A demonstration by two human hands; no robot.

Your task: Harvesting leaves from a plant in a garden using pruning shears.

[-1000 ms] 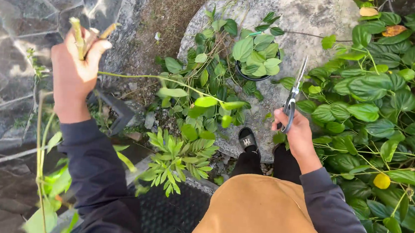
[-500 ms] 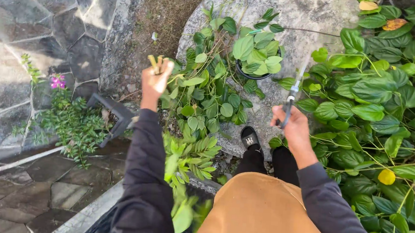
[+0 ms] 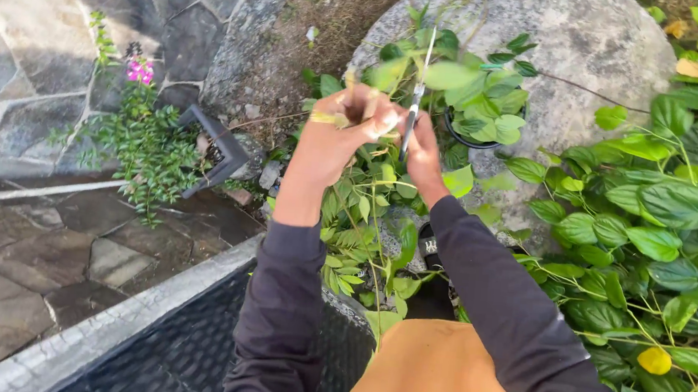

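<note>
My left hand is closed around a bunch of cut green vine stems, and leafy strands hang down from it in front of me. My right hand sits right beside it, almost touching, gripping a pair of garden scissors with the blades pointing up and away. Both hands are raised over a heap of green vine leaves at the edge of a large round grey boulder.
A small black pot of leafy plant sits on the boulder. Dense broad-leaved vine covers the right side. To the left are a stone wall, a pink-flowered shrub, stone paving and a dark mat.
My left hand came in from the far left with the stems and rose to the middle. My right hand moved left with the scissors to meet it. The view shifted left.
</note>
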